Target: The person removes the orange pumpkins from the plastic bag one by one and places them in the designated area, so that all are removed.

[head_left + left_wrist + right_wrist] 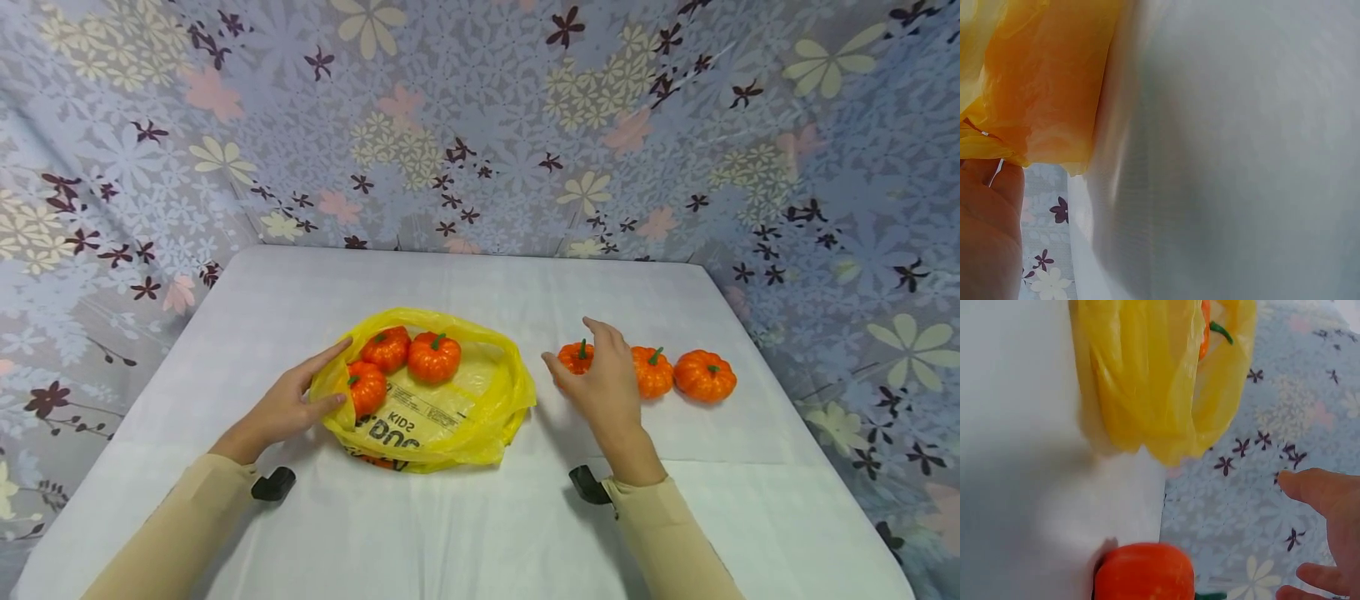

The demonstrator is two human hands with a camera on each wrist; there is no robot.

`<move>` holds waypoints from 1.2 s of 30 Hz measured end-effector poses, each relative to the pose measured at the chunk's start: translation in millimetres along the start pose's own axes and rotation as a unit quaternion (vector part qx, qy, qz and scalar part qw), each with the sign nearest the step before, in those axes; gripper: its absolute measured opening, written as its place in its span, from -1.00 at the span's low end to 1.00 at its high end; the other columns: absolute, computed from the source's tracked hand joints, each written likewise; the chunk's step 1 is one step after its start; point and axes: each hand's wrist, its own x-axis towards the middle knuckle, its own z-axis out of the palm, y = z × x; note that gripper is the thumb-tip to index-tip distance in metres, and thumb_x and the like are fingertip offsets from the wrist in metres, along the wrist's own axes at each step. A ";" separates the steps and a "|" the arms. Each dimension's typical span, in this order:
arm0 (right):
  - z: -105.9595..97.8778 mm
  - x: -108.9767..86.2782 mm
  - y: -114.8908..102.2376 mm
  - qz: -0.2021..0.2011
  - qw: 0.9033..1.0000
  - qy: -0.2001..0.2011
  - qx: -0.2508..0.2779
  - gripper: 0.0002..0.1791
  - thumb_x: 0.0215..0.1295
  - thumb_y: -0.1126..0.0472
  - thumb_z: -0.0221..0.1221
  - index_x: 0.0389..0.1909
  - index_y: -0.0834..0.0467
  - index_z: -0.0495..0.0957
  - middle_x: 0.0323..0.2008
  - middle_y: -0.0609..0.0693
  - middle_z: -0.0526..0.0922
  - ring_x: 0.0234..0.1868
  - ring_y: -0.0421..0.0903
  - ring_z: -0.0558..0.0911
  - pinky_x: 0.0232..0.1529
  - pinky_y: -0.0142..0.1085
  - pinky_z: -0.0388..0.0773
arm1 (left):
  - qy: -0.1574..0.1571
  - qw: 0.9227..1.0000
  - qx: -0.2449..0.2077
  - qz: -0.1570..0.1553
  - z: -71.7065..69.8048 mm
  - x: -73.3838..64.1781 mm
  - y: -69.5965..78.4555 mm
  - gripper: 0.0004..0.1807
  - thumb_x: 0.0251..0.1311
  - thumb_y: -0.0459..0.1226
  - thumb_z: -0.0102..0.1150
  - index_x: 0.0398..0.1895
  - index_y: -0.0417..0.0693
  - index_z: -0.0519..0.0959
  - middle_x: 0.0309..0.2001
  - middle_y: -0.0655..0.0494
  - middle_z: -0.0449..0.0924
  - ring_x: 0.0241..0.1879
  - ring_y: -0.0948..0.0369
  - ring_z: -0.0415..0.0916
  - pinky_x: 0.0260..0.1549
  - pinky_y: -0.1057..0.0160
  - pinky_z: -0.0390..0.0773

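A yellow plastic bag [480, 442] lies with its mouth wide on the table, dark print showing inside. Three small orange pumpkins with green stems are in it: one at the back [386, 348], one to its right [435, 358] and one at the left [366, 390]. My left hand [288, 408] holds the bag's left edge, thumb and fingers spread around it. Over on the right, my right hand [607, 383] hovers with thumb and fingers apart, partly hiding a pumpkin [574, 358]. That pumpkin [1144, 575] appears apart from the fingers in the right wrist view.
Right of my right hand, two more pumpkins sit side by side, one nearer [654, 372] and one farther right [705, 376]. A white cloth covers the table [450, 533]. Floral fabric [480, 125] hangs behind the table and along its sides.
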 end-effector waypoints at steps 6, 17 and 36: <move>8.1 -3.3 -9.2 -0.031 0.999 -0.010 0.007 -0.15 0.15 -0.08 0.45 0.33 0.30 0.38 0.28 0.29 0.42 0.28 0.28 0.41 0.28 0.14 0.40 | 0.001 1.000 0.000 0.003 -0.7 0.6 -0.3 -0.16 0.32 -0.24 0.26 0.61 0.17 0.11 0.59 -0.02 -0.01 0.53 -0.19 -0.10 0.37 -0.41 -0.09; 25.7 -9.7 -25.6 -0.011 0.992 -0.098 0.078 -0.19 0.16 -0.07 0.45 0.35 0.20 0.41 0.33 0.16 0.41 0.18 0.20 0.50 0.18 0.07 0.51 | 0.000 1.000 0.000 -0.006 -0.3 1.0 0.1 -0.16 0.32 -0.24 0.25 0.61 0.22 0.10 0.59 0.01 -0.02 0.53 -0.17 -0.11 0.37 -0.41 -0.10; 52.2 -17.0 -48.2 -0.038 0.982 -0.150 0.106 -0.19 0.11 -0.12 0.47 0.30 0.21 0.47 0.30 0.11 0.46 0.22 0.16 0.50 0.21 0.01 0.51 | 0.001 1.000 -0.001 -0.003 -1.7 -1.8 -3.3 -0.15 0.33 -0.26 0.25 0.62 0.20 0.08 0.59 0.01 -0.03 0.54 -0.17 -0.12 0.38 -0.39 -0.10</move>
